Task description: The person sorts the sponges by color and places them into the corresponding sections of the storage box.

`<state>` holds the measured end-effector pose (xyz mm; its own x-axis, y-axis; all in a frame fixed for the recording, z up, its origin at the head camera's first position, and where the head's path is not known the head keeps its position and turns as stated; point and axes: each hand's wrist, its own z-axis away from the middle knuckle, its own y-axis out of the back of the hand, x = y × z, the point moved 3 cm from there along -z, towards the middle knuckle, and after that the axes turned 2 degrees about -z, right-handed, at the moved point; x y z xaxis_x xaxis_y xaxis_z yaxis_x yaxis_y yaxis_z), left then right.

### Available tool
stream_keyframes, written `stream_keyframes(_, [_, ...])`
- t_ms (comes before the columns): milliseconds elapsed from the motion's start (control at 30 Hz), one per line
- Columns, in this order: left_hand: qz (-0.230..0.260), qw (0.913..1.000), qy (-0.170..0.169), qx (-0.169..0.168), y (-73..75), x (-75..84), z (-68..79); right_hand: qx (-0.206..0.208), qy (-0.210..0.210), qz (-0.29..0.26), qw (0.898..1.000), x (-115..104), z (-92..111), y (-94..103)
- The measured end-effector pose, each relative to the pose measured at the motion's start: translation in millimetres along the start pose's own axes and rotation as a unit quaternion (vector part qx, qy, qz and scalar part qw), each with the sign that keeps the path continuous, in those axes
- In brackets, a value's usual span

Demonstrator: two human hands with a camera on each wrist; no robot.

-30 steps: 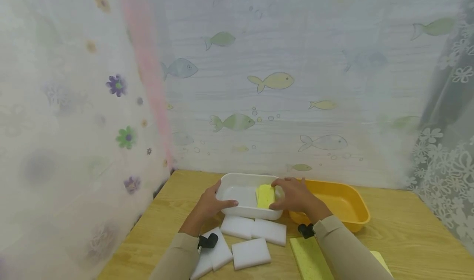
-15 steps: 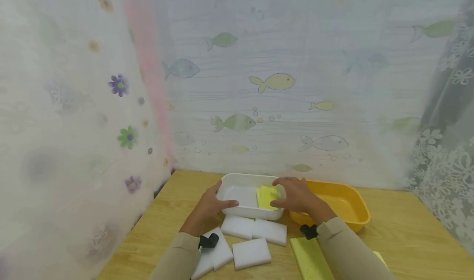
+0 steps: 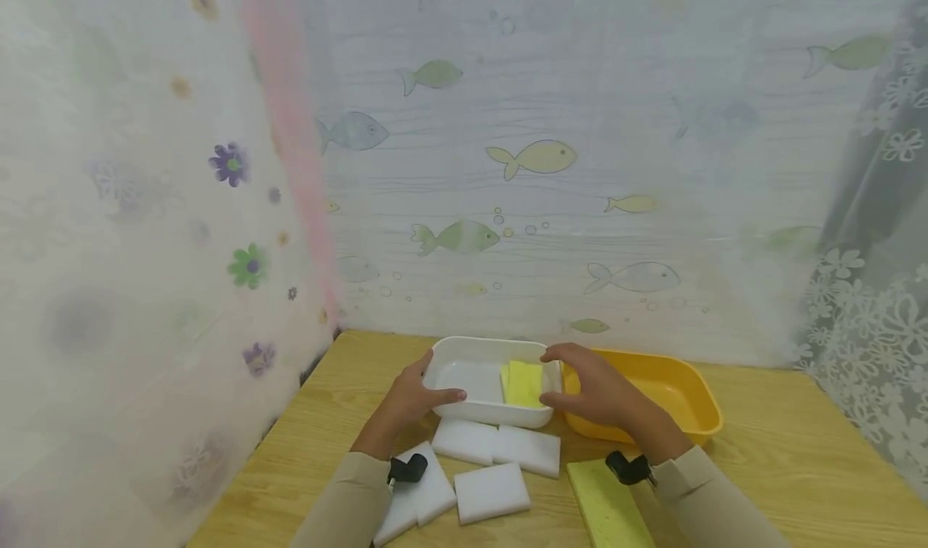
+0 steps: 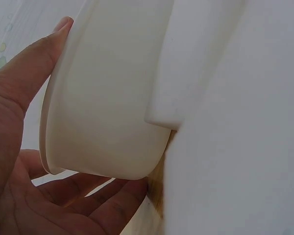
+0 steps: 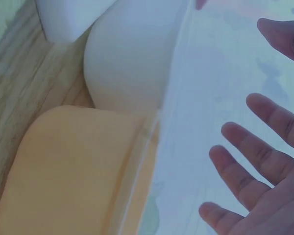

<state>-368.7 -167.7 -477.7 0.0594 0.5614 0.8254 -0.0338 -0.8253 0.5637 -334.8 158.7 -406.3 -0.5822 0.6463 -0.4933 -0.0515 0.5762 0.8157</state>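
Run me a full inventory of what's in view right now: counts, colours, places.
White tray: one, white, back middle of the table
Yellow pieces: at least two, yellow, overlapping in the white tray's right end
Orange tray: one, orange-yellow, right of the white tray
White blocks: five, white, in front of the white tray
Yellow slab: one, yellow, table front, right side
Table: one, wood-brown, under everything
Printed sheets: count unclear, pale, behind and beside the table
Wrist cameras: two, black, at the wrists
Left hand: one, bare, gripping the white tray's left end
Right hand: one, bare, by its right end
Sleeves: two, beige, lower edge
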Motion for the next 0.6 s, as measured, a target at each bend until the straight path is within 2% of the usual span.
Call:
stream_keyframes(333, [0.001,1.0,0.001,-0.002,1.3,-1.7,1.2,0.073,0.058,0.001,0.996,-6.0,31.9,13.3])
stream_keyframes(600, [-0.005,0.9999,-0.01,-0.001,0.9,-0.7,-0.5,0.069,0.033,-0.06,0.995,-3.1,68.5,18.0])
